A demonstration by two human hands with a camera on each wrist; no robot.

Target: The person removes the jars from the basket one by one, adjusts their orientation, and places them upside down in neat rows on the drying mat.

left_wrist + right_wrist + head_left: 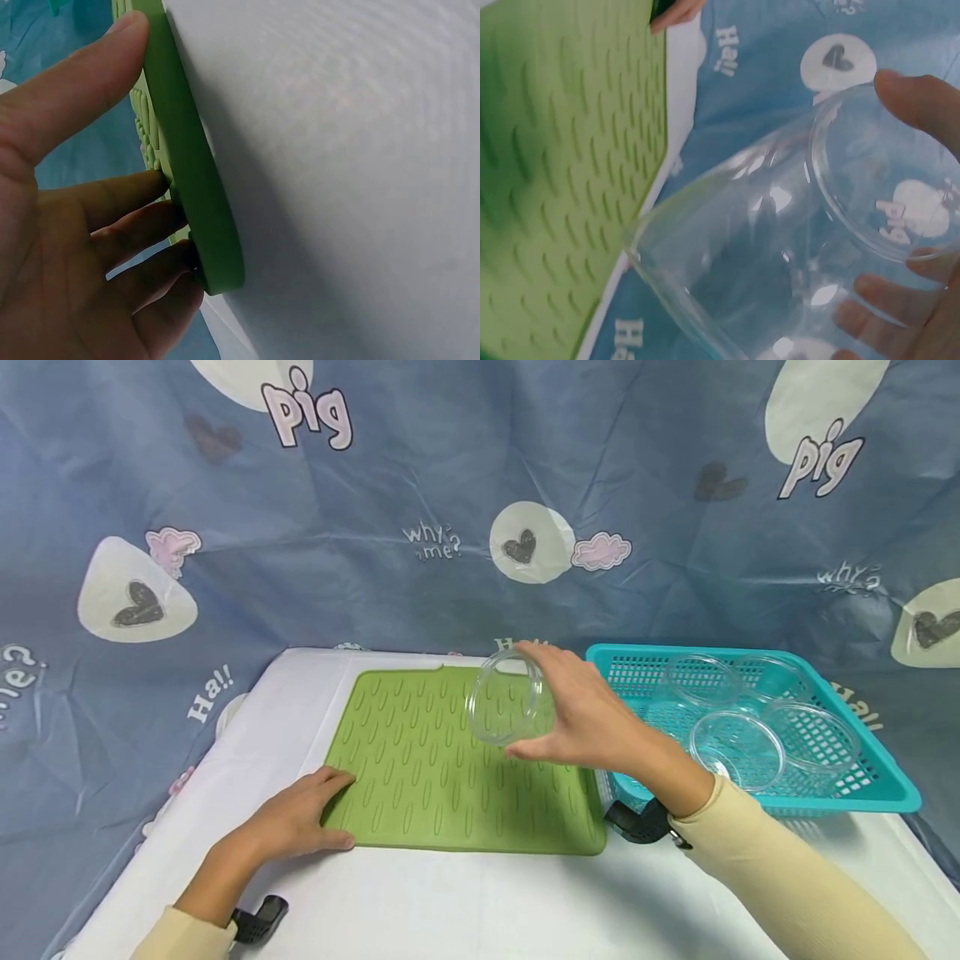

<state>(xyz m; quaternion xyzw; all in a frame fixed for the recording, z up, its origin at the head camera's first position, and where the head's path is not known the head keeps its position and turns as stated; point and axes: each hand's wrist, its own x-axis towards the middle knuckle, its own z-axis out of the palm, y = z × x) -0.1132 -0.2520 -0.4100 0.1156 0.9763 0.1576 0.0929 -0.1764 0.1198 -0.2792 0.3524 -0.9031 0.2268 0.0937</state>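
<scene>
My right hand (581, 706) grips a clear round bowl (491, 706) above the green mat (420, 760). The bowl is tilted on its side, and its walls show the background through them. In the right wrist view, the thumb and fingers are spread around one end of the bowl (727, 217). At the mat's front left corner lies my left hand (300, 818), its fingers and thumb touching the edges. The left wrist view shows these fingers (127, 195) extended against the mat's thick side (187, 150).
A turquoise basket (892, 777) stands right of the mat, with several clear bowls (738, 752) inside. White cloth (450, 902) covers the table. Behind it hangs a blue printed sheet (450, 460).
</scene>
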